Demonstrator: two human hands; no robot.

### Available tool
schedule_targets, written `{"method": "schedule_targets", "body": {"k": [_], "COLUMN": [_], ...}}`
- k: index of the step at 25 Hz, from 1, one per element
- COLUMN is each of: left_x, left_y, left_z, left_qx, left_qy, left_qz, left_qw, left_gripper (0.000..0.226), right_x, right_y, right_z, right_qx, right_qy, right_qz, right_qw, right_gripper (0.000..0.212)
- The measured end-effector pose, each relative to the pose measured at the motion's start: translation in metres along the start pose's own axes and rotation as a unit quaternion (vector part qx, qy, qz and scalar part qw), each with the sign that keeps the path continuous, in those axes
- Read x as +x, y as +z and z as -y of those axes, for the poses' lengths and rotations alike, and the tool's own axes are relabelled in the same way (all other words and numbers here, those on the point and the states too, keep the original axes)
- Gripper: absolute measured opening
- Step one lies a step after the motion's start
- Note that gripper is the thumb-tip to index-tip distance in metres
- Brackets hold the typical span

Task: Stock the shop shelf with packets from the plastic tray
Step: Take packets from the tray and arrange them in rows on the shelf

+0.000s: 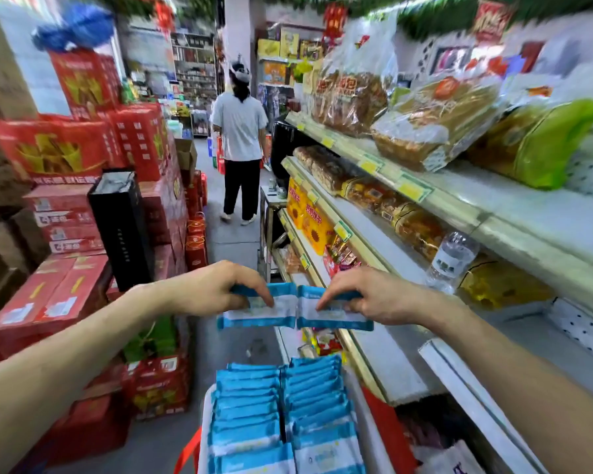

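The left hand pinches a blue-and-white packet by its upper edge, fingers curled over it. The right hand pinches a second packet the same way, and the two packets touch end to end, held in the aisle just off the front edge of the shop shelf. Below them the plastic tray holds two rows of blue packets standing on edge. Red cartons are stacked along the aisle's left side, and a person stands further down it.

Both forearms reach forward, hands level.
Palms down, the left hand pinches the left packet, the right hand the right packet beside it.
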State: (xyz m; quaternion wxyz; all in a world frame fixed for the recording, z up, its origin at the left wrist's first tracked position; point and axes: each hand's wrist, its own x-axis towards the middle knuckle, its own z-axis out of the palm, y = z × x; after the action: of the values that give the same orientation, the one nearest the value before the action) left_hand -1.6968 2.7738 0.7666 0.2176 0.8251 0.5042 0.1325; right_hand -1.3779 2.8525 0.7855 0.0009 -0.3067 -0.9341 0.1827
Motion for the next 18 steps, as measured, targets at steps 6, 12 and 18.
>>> {"method": "schedule_targets", "body": {"k": [6, 12, 18], "left_x": [0.082, 0.197, 0.281], "left_y": [-0.122, -0.176, -0.144], "left_z": [-0.053, -0.15, -0.249], "left_qx": [0.035, 0.011, 0.027], "left_qy": [0.097, 0.242, 0.304], "left_qz": [-0.048, -0.068, -0.051], "left_qw": [0.994, 0.968, 0.951], "left_gripper": [0.05, 0.047, 0.039], "right_x": [-0.019, -0.136, -0.29], "right_y": [-0.145, -0.259, -0.284], "right_z": [0.014, -0.016, -0.098], "right_qx": [-0.096, -0.11, -0.107], "right_qy": [0.006, 0.141, 0.304], "right_qz": [-0.112, -0.182, -0.276], "right_qw": [0.989, 0.967, 0.906], "right_gripper": [0.053, 0.053, 0.052]}}
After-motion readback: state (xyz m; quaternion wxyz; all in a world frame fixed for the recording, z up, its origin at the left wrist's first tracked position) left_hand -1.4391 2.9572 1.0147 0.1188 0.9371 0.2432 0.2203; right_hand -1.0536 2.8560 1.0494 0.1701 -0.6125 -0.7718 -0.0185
